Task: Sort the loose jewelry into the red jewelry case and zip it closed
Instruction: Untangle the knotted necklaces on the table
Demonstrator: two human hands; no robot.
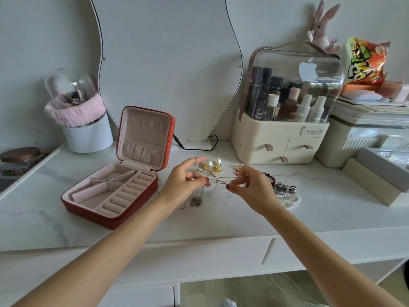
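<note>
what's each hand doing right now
Left hand: pinched shut on the thin chain.
Right hand: pinched shut on the same thin chain, stretched between the two.

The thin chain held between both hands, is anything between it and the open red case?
Nothing visible: the chain hangs above bare tabletop, and the red case lies open to its left, compartments looking empty.
</note>
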